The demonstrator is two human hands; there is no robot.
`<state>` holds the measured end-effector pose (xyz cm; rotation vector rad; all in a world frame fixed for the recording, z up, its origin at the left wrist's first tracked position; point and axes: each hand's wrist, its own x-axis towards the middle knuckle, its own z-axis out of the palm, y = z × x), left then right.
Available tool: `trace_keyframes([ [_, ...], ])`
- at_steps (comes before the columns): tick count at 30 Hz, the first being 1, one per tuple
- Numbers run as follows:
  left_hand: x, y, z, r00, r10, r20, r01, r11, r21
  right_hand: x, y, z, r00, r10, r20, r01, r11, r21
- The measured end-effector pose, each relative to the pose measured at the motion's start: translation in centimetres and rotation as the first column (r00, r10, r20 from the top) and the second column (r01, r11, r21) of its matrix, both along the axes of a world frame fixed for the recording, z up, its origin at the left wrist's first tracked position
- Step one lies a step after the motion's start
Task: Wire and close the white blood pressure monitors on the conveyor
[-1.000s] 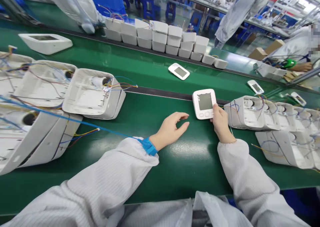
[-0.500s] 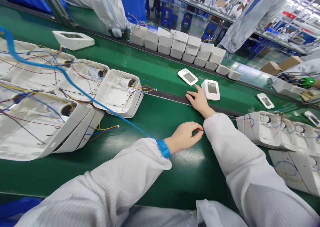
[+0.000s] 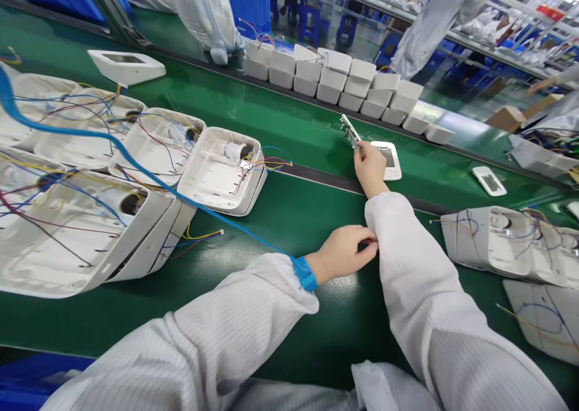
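My right hand [image 3: 370, 166] grips a white display panel [image 3: 350, 132] by its near end. The panel is tilted up on edge above the green belt, its thin side and inner parts facing left. Just behind that hand lies a white housing with a grey screen [image 3: 391, 159], partly hidden by the fingers. My left hand [image 3: 346, 251] hovers low over the green surface, thumb and fingertips curled together beside my right sleeve. No object shows in it; whether the tips touch the sleeve I cannot tell. A blue wrist strap [image 3: 305, 273] with a coiled cord circles my left wrist.
Open white casings with wires [image 3: 224, 169] stand at left, more casings [image 3: 506, 242] at right. White boxes [image 3: 332, 79] line the far edge, near a fan [image 3: 201, 12]. Another display panel [image 3: 489, 181] lies at right. The blue cord [image 3: 149, 166] crosses the left casings.
My right hand has closed on the display panel that lay flat and raised it onto its edge. The left hand stays curled, now nearer the right sleeve. The view has shifted slightly.
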<state>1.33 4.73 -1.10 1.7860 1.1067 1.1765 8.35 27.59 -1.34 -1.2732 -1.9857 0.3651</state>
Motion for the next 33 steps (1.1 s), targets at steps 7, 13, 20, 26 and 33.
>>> trace_keyframes([
  [7, -0.1, 1.4, -0.5, 0.886, 0.298, 0.356, -0.188, 0.931, -0.311, 1.5, -5.8, -0.4, 0.867, -0.081, -0.491, 0.032, 0.994, -0.107],
  [13, -0.1, 1.8, -1.2, 0.652, 0.303, 0.695, -0.077, 0.938, -0.337, 5.0, -16.8, -0.6, 0.776, 0.051, -0.629, -0.355, 0.859, -0.368],
  [20, 0.9, -0.1, 0.8, 0.517, 0.296, 0.803, 0.311, 0.809, -0.499, 11.1, -22.9, 0.7, 0.935, 0.148, -0.321, -0.282, 0.861, -0.424],
  [26, 0.8, -1.0, 2.0, 0.621, 0.258, 0.740, 0.419, 0.689, -0.591, 18.8, -25.3, 1.8, 0.984, -0.043, 0.175, 0.041, 0.999, 0.012],
  [33, 1.1, -1.1, 1.7, 0.685, 0.218, 0.695, 0.411, 0.672, -0.615, 33.5, -25.1, 7.0, 0.650, -0.624, 0.434, 0.469, 0.778, 0.417],
])
